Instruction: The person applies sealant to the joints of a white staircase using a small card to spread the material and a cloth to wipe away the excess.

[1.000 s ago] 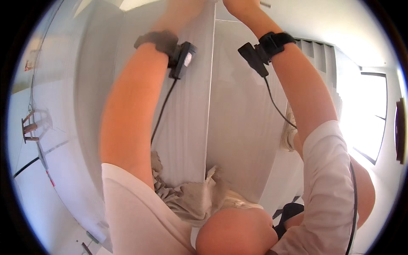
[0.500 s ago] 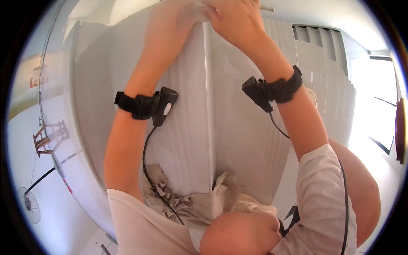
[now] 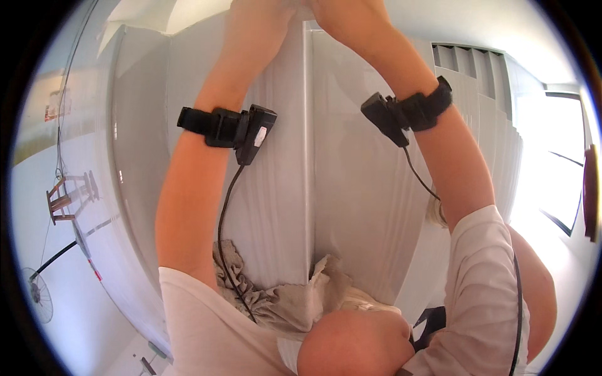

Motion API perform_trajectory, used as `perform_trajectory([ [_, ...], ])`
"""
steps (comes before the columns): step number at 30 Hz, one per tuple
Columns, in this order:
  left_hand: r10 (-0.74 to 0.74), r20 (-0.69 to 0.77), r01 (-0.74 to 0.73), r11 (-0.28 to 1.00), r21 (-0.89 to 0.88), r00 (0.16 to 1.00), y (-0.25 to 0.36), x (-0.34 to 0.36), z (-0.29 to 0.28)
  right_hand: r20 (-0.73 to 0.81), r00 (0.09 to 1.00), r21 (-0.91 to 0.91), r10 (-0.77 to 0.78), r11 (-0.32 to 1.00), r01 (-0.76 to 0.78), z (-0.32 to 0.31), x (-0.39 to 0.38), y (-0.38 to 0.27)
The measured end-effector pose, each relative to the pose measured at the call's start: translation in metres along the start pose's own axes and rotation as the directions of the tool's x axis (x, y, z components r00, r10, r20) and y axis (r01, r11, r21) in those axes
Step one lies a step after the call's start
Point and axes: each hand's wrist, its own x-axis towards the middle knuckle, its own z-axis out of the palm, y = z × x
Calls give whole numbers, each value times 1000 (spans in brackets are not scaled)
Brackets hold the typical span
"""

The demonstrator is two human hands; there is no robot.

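I take this for a room in a home. Tall pale grey wardrobe doors (image 3: 351, 188) fill the middle of my view, with a louvred panel (image 3: 467, 66) beside them. A bright window (image 3: 561, 163) sits at the right, a standing fan (image 3: 39, 294) and a small wooden stool (image 3: 66, 197) at the left.

Cupboard doors (image 3: 351, 188): pale grey, plain. Wrist straps (image 3: 207, 122): black. Cloth (image 3: 282, 301): beige. Sleeves (image 3: 483, 288): white.

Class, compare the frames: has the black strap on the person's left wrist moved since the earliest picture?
Yes. The black wrist strap on the left arm now sits lower in the picture, further down along the pale vertical panel seam than before.
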Motion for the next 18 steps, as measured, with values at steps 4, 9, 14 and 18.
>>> perform_trajectory([
  [4,23,-57,-23,1000,-3,998,12,-16,4,52,998,75,43,996,-46,-7,-4,1],
  [9,31,-76,-23,995,99,997,8,-15,-4,66,998,36,11,999,-14,2,12,3],
  [14,-55,126,62,997,-52,991,47,-56,-83,191,978,-77,-79,992,95,-3,0,-10],
  [18,-20,302,32,999,-33,953,88,-129,-156,298,953,-101,57,995,-28,4,18,6],
])
